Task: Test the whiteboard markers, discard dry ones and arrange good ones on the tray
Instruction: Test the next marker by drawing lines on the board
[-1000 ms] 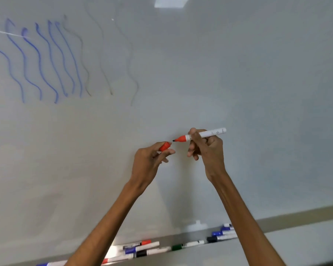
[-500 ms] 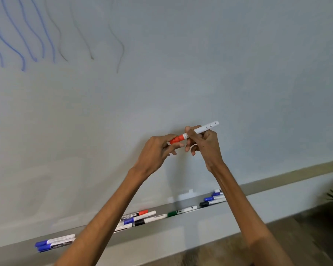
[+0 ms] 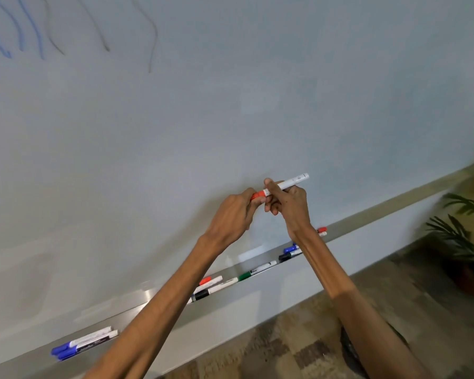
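Both hands meet in front of the whiteboard. My right hand grips the white barrel of a red marker, which points up to the right. My left hand pinches the red cap on the marker's left end; most of the cap is hidden by my fingers. Below runs the metal tray. On it lie two blue markers at the left, a red, a black and a green marker in the middle, and blue and red ones at the right.
Blue and faint grey wavy test strokes mark the board's upper left. A patterned carpet lies below the wall. A potted plant stands at the right edge.
The cap in my left hand was apart from the bare red tip; now it sits on the marker's end. The view has tilted down, showing more tray, carpet and the plant.
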The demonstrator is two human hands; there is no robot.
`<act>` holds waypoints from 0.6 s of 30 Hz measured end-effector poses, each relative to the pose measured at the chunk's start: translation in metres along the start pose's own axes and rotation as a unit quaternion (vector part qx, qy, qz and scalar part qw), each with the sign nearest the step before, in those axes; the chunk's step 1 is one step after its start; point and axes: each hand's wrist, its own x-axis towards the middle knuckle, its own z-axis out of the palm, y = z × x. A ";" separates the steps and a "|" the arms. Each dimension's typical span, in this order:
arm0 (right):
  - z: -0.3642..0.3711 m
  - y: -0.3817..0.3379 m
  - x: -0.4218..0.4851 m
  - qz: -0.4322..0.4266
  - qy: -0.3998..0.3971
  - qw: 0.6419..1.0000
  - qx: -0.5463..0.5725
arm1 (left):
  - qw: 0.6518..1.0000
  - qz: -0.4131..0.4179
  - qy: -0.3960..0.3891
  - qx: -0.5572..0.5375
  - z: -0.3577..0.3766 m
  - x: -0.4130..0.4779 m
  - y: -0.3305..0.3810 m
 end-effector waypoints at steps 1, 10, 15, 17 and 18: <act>-0.002 0.001 -0.002 0.008 0.001 1.000 -0.010 | 1.000 0.000 0.003 -0.003 0.003 -0.003 -0.003; -0.058 0.037 -0.034 0.135 0.058 0.987 -0.071 | 0.996 -0.018 -0.069 -0.057 0.066 -0.021 -0.018; -0.120 0.045 -0.049 0.160 0.110 0.981 -0.016 | 0.994 -0.027 -0.085 -0.057 0.114 -0.027 -0.013; -0.148 0.051 -0.054 0.173 0.104 0.978 -0.042 | 0.991 -0.042 -0.107 -0.069 0.137 -0.026 -0.007; -0.162 0.054 -0.056 0.181 0.104 0.976 -0.058 | 0.988 -0.054 -0.116 -0.085 0.149 -0.025 -0.004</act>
